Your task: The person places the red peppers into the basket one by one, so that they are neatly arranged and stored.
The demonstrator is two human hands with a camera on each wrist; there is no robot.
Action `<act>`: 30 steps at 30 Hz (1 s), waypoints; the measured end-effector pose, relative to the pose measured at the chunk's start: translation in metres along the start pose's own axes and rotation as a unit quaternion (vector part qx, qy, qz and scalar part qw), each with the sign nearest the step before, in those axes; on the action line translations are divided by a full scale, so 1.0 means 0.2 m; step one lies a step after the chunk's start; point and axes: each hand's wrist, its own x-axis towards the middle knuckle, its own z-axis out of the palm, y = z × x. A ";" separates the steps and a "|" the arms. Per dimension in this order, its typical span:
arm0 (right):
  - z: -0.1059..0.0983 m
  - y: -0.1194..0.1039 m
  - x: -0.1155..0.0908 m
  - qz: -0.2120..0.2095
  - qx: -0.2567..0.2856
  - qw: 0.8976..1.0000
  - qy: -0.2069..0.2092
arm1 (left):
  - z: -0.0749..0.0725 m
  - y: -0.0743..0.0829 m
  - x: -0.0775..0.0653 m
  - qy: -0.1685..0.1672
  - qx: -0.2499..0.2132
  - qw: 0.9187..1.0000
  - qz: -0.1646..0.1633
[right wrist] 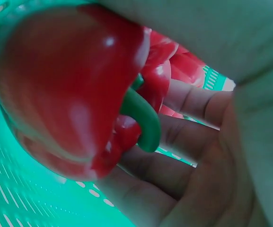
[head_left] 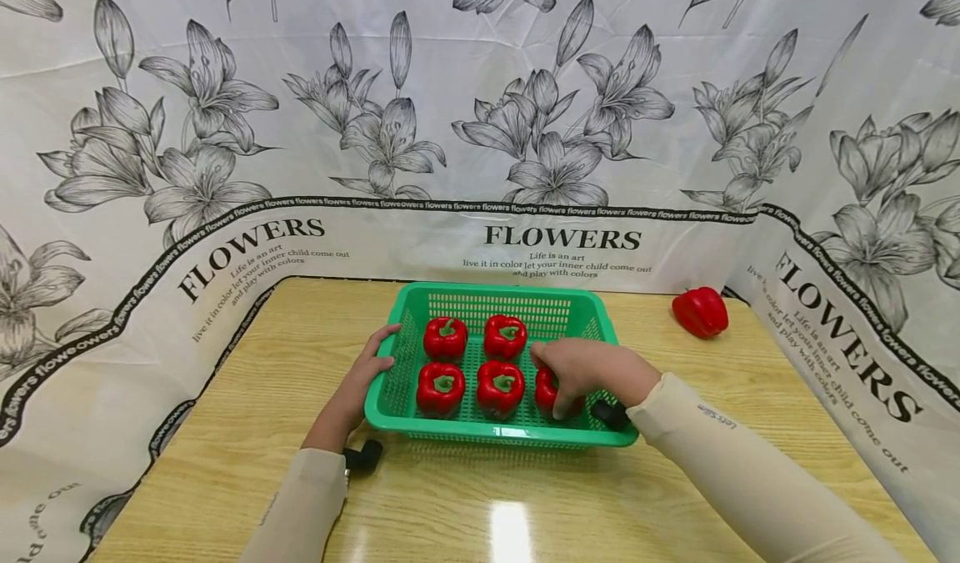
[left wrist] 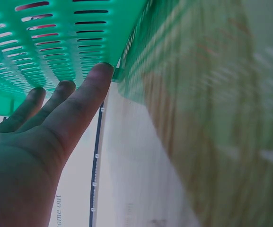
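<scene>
A green plastic basket [head_left: 510, 436] with slotted walls holds several red bell peppers, stems up, in two rows. My left hand [head_left: 358, 379] holds the basket's left rim; in the left wrist view, fingers [left wrist: 79, 101] lie along the outside of its slotted wall [left wrist: 91, 33]. My right hand [head_left: 581, 367] reaches in from above and grips a bell pepper [head_left: 546, 388] at the front right. In the right wrist view that bell pepper [right wrist: 70, 90] shows its curved green stem, with fingers [right wrist: 188, 137] around its far side. The hand partly hides it in the head view.
Another red bell pepper [head_left: 701, 312] lies on its side on the wooden table [head_left: 442, 505], right of the basket. A white curtain [head_left: 420, 238] printed with flowers encloses the table's back and sides. Inside the basket, peppers [head_left: 446, 339] stand at the left and middle.
</scene>
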 end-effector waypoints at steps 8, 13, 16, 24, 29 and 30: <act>0.00 0.01 -0.01 0.000 0.005 1.000 -0.005 | 0.01 0.01 0.00 0.002 0.006 1.000 -0.001; -0.02 0.01 -0.01 -0.006 0.006 1.000 -0.013 | 0.00 0.00 0.01 0.001 0.002 1.000 -0.001; -0.03 0.01 -0.02 -0.008 0.009 1.000 -0.018 | 0.00 0.00 0.01 0.000 0.001 1.000 -0.003; -0.08 0.02 -0.07 -0.001 0.017 1.000 -0.019 | 0.00 0.00 0.01 0.000 0.001 1.000 0.004; -0.09 0.04 -0.10 0.005 0.019 1.000 -0.013 | 0.01 -0.01 0.00 0.004 -0.004 1.000 0.008; -0.09 0.04 -0.10 0.005 0.020 1.000 -0.013 | 0.01 -0.01 0.00 0.005 -0.005 1.000 0.008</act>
